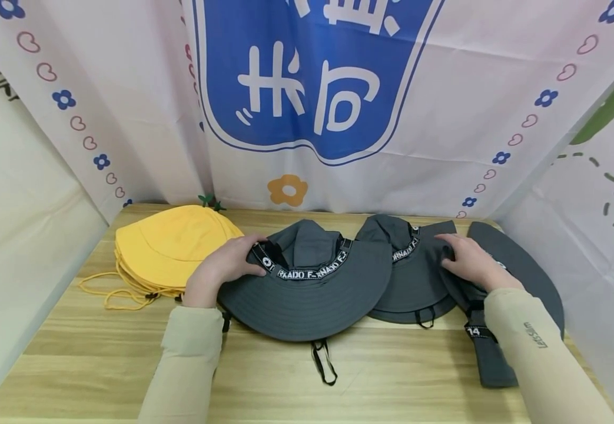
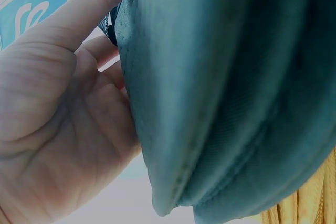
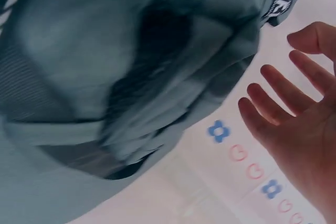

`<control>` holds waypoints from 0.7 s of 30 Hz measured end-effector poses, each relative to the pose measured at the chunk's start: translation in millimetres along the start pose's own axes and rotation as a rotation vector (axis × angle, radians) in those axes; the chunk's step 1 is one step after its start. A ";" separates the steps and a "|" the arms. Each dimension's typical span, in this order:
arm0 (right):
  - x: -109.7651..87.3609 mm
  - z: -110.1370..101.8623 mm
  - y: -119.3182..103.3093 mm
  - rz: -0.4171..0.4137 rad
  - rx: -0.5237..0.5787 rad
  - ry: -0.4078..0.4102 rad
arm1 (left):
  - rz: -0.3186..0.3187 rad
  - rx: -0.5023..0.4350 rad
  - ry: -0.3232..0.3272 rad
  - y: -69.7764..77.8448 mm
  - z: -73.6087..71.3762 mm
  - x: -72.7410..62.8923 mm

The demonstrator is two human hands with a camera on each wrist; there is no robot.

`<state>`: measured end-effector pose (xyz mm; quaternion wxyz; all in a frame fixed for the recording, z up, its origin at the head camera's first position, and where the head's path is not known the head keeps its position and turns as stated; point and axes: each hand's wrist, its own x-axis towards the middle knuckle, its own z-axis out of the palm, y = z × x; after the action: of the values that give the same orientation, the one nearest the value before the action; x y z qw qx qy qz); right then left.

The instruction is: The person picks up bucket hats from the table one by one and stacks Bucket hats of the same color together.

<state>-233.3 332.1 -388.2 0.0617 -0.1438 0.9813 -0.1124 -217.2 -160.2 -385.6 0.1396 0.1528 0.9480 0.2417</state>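
Note:
My left hand [image 1: 224, 268] grips the left side of a dark grey wide-brimmed sun hat [image 1: 312, 309], thumb on the brim and fingers at the lettered inner band. Layered grey brims [image 2: 184, 77] fill the left wrist view beside that palm. Over the right side, my right hand [image 1: 468, 259] hovers with loosely bent fingers between a pair of overlapping grey hats [image 1: 415, 288] and the far-right grey hat [image 1: 524, 271]. In the right wrist view its fingers [image 3: 273, 111] are spread, with a gap to the grey hat fabric [image 3: 68, 66].
A stack of yellow hats [image 1: 174, 241] with yellow cords [image 1: 121, 300] lies at the table's left. A black cord loop [image 1: 324, 365] hangs from the middle hat toward the front of the wooden table [image 1: 285, 394]. A printed white curtain [image 1: 142, 118] closes off the back.

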 end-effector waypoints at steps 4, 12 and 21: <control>-6.9 3.6 15.4 0.024 -0.007 -0.022 | 0.006 0.011 0.000 0.7 0.0 -0.2; -14.4 12.2 34.2 0.053 -0.005 -0.058 | -0.006 0.010 -0.003 0.1 0.3 -0.8; -20.7 20.1 41.9 0.090 -0.103 -0.030 | -0.001 0.015 -0.005 -0.6 1.2 0.0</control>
<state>-221.7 373.2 -415.8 0.0737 -0.1043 0.9902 -0.0569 -216.9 -160.2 -386.9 0.1411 0.1540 0.9495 0.2341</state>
